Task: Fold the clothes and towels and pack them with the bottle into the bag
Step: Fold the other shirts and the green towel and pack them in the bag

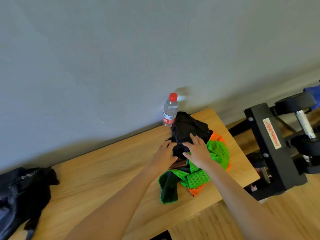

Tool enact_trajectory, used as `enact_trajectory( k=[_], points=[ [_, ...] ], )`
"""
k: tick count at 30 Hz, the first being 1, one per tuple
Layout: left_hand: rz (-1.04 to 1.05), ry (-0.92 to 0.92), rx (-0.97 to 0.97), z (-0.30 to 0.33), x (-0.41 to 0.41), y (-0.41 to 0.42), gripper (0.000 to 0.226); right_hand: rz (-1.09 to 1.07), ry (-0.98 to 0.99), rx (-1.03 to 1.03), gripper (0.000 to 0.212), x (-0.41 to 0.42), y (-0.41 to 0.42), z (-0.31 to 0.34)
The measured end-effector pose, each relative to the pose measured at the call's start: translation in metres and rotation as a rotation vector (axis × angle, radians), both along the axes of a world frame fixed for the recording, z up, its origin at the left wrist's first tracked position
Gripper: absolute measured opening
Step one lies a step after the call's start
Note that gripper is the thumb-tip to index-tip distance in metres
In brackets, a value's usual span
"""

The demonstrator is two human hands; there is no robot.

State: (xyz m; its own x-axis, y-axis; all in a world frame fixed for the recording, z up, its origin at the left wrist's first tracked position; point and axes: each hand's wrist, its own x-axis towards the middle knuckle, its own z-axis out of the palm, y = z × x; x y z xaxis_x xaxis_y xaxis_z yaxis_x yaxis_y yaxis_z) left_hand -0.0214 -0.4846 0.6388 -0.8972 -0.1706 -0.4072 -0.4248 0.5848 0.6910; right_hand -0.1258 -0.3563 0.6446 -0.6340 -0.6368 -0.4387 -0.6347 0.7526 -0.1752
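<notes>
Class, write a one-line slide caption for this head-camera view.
Both hands, left hand and right hand, reach onto a black garment atop green mesh cloth, beside an upright water bottle.

Pretty bright, even daylight-ish lighting, no harsh glare. The bottle (170, 110) throws a soft smudgy shadow on the wall (103, 58). Whole frame's tilted and a bit soft, with wide-angle stretching toward the edges.

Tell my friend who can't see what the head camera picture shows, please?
Two bare hands, left hand and right hand, reach onto a black garment atop green and orange mesh cloths on a wooden table. A red-capped water bottle stands behind; a dark bag lies far left.
</notes>
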Motion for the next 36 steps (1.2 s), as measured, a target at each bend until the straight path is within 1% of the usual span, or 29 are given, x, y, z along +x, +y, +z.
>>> enact_trajectory(
  k=[2,4,6,9,10,11,13,15,16,19,21,23,24,25,27,29,31,33,34,35,36],
  points=[
    [0.102,-0.012,0.154,-0.005,-0.017,0.007,0.060,-0.018,-0.057,-0.006,0.056,-0.009,-0.001,-0.007],
    [0.187,-0.016,0.221,-0.007,-0.028,0.009,0.059,-0.063,-0.106,-0.069,0.057,-0.015,-0.003,-0.011],
    [0.270,-0.026,0.312,-0.005,-0.036,0.010,0.053,-0.137,-0.170,-0.204,0.052,-0.019,-0.005,-0.012],
    [0.481,-0.026,0.631,0.008,-0.041,0.010,0.038,-0.250,-0.330,-0.472,0.036,-0.016,-0.008,0.003],
    [0.559,-0.064,0.734,0.013,-0.042,0.010,0.037,-0.251,-0.360,-0.545,0.033,-0.012,-0.010,0.012],
    [0.630,-0.109,0.840,0.014,-0.042,0.008,0.041,-0.236,-0.386,-0.606,0.029,-0.007,-0.012,0.020],
    [0.708,-0.147,1.021,0.016,-0.041,0.003,0.046,-0.191,-0.467,-0.691,0.026,0.009,-0.017,0.037],
    [0.760,-0.131,1.162,0.023,-0.036,-0.004,0.036,-0.143,-0.540,-0.716,0.027,0.026,-0.022,0.049],
    [0.781,-0.111,1.189,0.027,-0.032,-0.008,0.029,-0.125,-0.572,-0.720,0.026,0.034,-0.024,0.053],
    [0.833,-0.040,1.203,0.038,-0.015,-0.022,0.014,-0.082,-0.648,-0.747,0.026,0.054,-0.027,0.063],
    [0.902,0.023,1.163,0.042,-0.001,-0.035,0.025,-0.078,-0.734,-0.764,0.027,0.066,-0.030,0.071],
    [0.923,0.093,1.132,0.051,0.016,-0.049,0.034,-0.130,-0.815,-0.796,0.025,0.076,-0.035,0.077],
    [0.915,0.126,1.116,0.057,0.025,-0.056,0.035,-0.190,-0.810,-0.818,0.023,0.078,-0.039,0.078],
    [0.905,0.153,1.104,0.064,0.035,-0.064,0.034,-0.263,-0.765,-0.848,0.021,0.079,-0.043,0.078],
    [0.883,0.196,1.072,0.078,0.056,-0.079,0.027,-0.412,-0.627,-0.890,0.018,0.080,-0.051,0.072],
    [0.838,0.239,1.037,0.093,0.078,-0.090,0.023,-0.501,-0.536,-0.897,0.024,0.083,-0.060,0.067],
    [0.814,0.259,0.981,0.105,0.101,-0.099,0.027,-0.466,-0.494,-0.843,0.041,0.088,-0.071,0.061],
    [0.781,0.258,0.931,0.112,0.127,-0.108,0.029,-0.339,-0.503,-0.740,0.062,0.102,-0.089,0.056],
    [0.759,0.244,0.915,0.110,0.140,-0.111,0.031,-0.261,-0.523,-0.687,0.067,0.113,-0.098,0.054],
    [0.768,0.224,0.905,0.108,0.153,-0.113,0.033,-0.193,-0.551,-0.650,0.066,0.126,-0.108,0.053],
    [0.811,0.204,0.906,0.106,0.166,-0.114,0.032,-0.152,-0.577,-0.632,0.058,0.139,-0.117,0.052]
  ],
)
